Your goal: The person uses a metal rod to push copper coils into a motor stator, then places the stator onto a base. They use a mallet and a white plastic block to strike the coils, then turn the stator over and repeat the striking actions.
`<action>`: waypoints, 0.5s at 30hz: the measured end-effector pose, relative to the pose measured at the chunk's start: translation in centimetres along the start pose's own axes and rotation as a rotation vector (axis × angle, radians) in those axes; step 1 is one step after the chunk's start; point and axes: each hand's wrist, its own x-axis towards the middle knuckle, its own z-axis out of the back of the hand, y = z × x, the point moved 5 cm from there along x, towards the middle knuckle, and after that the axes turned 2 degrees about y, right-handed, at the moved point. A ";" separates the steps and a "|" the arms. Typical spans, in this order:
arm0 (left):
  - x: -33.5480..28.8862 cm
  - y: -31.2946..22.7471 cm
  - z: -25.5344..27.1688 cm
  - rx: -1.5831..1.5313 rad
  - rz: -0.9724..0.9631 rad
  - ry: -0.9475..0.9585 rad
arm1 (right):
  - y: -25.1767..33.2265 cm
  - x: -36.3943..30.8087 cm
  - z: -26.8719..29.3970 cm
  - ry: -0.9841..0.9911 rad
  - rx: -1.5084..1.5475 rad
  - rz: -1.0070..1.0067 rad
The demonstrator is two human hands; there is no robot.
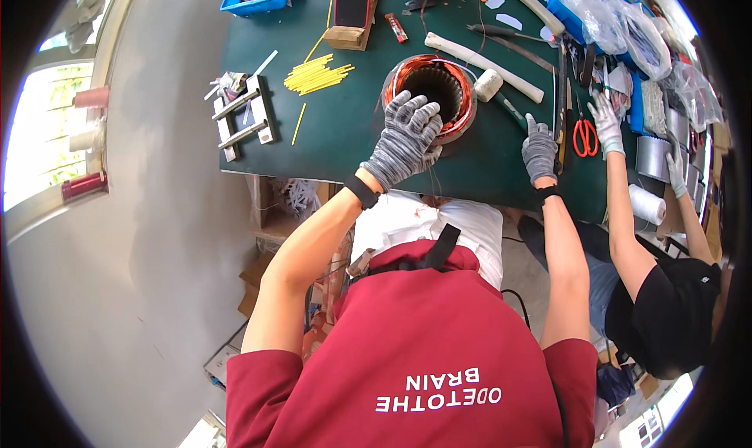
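Observation:
A round motor stator [470, 107] with orange-red copper windings stands near the front edge of the green table. My left hand [405, 139], in a grey knitted glove, lies over the near left of its rim. The fingers reach toward the dark slotted bore and hold nothing. To the right, my gloved right hand [539, 150] is closed around the end of a dark-handled mallet [489, 85]. The mallet's pale head sits right beside the stator. Thin wires hang from the stator's near side.
Yellow strips [317, 75] and a metal frame [244, 119] lie left; a phone [352, 5] rests on a wooden stand behind. A pale wooden stick [486, 66] lies beyond the stator. Red-handled scissors [585, 137] lie right, near a co-worker's gloved hand [606, 123].

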 end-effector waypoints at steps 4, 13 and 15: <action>0.3 1.5 1.1 -0.067 -0.141 0.123 | 0.2 -0.4 6.4 0.060 0.318 0.058; -0.4 -2.9 -1.5 -0.017 0.169 -0.163 | 6.4 -2.1 23.7 -0.162 -0.131 0.617; -0.4 -2.7 -1.3 -0.072 0.169 -0.189 | 6.5 1.0 27.9 0.102 0.205 0.365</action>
